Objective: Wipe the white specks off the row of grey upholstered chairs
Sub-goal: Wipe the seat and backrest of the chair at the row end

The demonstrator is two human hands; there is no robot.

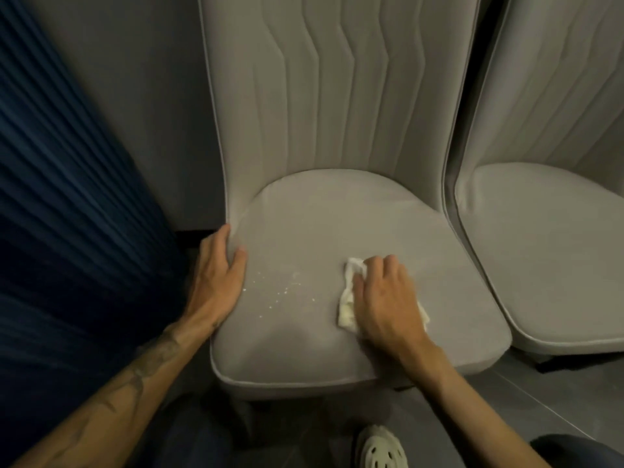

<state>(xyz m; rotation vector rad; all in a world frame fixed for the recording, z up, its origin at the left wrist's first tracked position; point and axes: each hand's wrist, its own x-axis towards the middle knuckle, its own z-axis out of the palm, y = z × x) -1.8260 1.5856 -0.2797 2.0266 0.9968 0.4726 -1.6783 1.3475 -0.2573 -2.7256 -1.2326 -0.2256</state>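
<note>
Specks, the white specks, lay scattered over the left half of the seat of the grey chair, in a loose band that ran from near the seat's left edge slantwise toward its middle. The chair faced the person, its stitched backrest standing at the far side and the rounded front edge of the cushion nearest the camera.

The right hand pressed a white cloth down on the seat just right of the specks, fingers curled over it and knuckles raised. The crumpled cloth showed mostly at the hand's left side, its long axis running front to back on the cushion, one end poking out past the fingertips toward the backrest and the other near the wrist. A small corner showed at the hand's right side too.

The left hand rested on the seat's left edge, fingers fairly straight and pointing toward the backrest, thumb lying on top of the cushion close to the nearest specks.

A second chair of the same kind stood just beside the first, on its right. A dark blue pleated curtain hung at the left. A pale shoe showed on the grey floor below the seat.
</note>
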